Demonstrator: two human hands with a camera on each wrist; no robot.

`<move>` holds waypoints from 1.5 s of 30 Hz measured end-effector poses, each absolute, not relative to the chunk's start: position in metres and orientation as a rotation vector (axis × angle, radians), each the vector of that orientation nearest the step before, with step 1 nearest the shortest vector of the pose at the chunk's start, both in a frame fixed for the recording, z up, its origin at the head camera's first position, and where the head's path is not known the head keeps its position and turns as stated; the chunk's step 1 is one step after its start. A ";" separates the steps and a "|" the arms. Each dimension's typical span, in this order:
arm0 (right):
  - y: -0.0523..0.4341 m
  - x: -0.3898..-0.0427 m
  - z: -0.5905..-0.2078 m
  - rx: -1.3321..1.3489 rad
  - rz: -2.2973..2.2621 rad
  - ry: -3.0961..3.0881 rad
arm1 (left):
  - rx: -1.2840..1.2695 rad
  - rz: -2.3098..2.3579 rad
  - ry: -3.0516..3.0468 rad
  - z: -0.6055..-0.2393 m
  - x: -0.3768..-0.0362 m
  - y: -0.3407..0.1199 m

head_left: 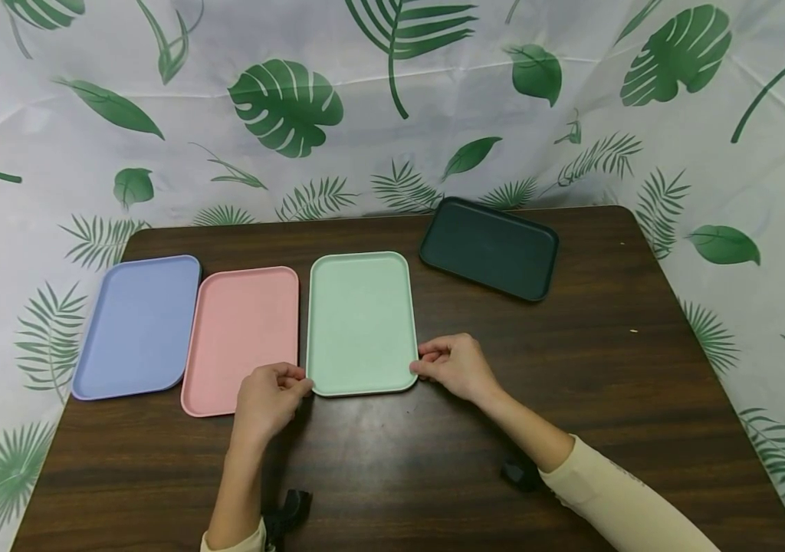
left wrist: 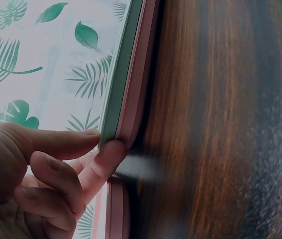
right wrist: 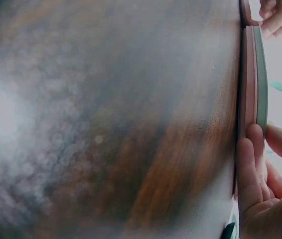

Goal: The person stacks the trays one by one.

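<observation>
A light green tray [head_left: 362, 322] lies in the middle of the table. In the left wrist view, a pink tray [left wrist: 137, 79] shows directly beneath it, edge to edge; the head view hides that lower layer. My left hand [head_left: 268, 402] pinches the near left corner, thumb on the green rim and a fingertip against the side of the stack. At the near right corner my right hand [head_left: 454, 368] does likewise, its thumb on top and fingers along the pink edge [right wrist: 248, 84]. Another pink tray [head_left: 244, 330] lies just left, partly behind my left hand.
A blue tray [head_left: 140, 330] sits at the far left beside the pink one. Near the back edge, a dark green tray [head_left: 489, 249] lies at an angle. The brown wooden table [head_left: 606, 399] meets a leaf-printed cloth [head_left: 434, 100] behind.
</observation>
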State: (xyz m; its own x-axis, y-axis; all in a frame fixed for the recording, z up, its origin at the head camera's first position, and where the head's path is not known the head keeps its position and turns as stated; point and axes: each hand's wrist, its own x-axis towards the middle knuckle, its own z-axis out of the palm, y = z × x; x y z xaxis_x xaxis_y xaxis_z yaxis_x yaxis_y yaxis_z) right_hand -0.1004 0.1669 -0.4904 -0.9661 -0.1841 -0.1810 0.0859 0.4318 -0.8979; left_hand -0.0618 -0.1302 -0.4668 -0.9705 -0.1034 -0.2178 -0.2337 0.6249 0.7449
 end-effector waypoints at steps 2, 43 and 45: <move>0.167 -0.100 -0.490 -0.082 -1.539 2.436 | -0.291 1.263 2.696 -0.466 -0.061 -0.130; 0.202 -0.101 -0.477 -0.021 -1.622 2.273 | -0.295 1.264 2.833 -0.460 -0.062 -0.130; 0.210 -0.102 -0.476 -0.021 -1.623 2.282 | -0.287 1.268 2.866 -0.460 -0.063 -0.129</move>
State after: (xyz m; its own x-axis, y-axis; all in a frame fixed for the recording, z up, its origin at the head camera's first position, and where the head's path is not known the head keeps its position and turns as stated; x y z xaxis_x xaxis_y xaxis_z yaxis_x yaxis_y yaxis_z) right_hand -0.1023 0.2103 -0.4759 -0.9422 -0.2057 -0.2644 0.1822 0.3475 -0.9198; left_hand -0.0628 -0.1289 -0.4600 -0.9834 -0.1682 -0.0687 -0.1639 0.6585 0.7345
